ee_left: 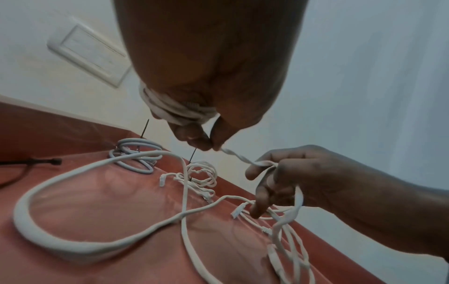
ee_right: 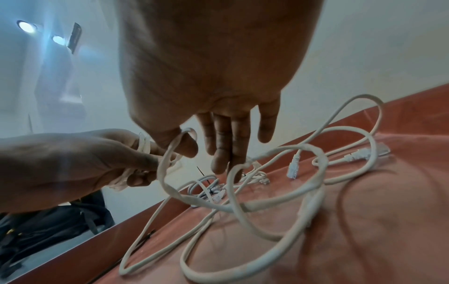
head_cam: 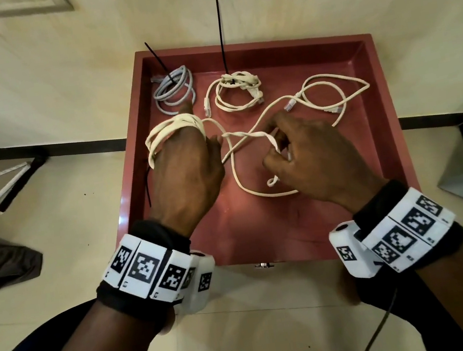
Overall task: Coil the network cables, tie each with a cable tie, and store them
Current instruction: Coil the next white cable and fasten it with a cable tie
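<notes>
The left hand (head_cam: 185, 164) has several turns of a cream cable (head_cam: 235, 171) wound round its fingers, and its thumb and forefinger pinch the strand where it leaves the coil. From that pinch the flat, slightly twisted strand runs a short way across to the right hand (head_cam: 308, 154), which holds it looped over the thumb with curled fingers round it. Both hands are above a shallow red tray (head_cam: 377, 111).

The rest of the cream cable lies loose on the tray floor in wide, crossing loops under and to the right of the right hand, one clear plug (head_cam: 289, 105) resting near the tray's middle and another plug end (head_cam: 334, 109) further right.

At the far left of the tray sits a grey cable (head_cam: 174, 90), coiled and bound with a black cable tie (head_cam: 158, 63) whose long tail sticks up over the rim. Just beside it on the right is a second cream cable (head_cam: 237, 91), also coiled, bound by a black tie (head_cam: 221, 32) with its tail pointing straight away. Another black cable tie (head_cam: 147, 185) lies along the tray's left edge, partly hidden by the left hand.
</notes>
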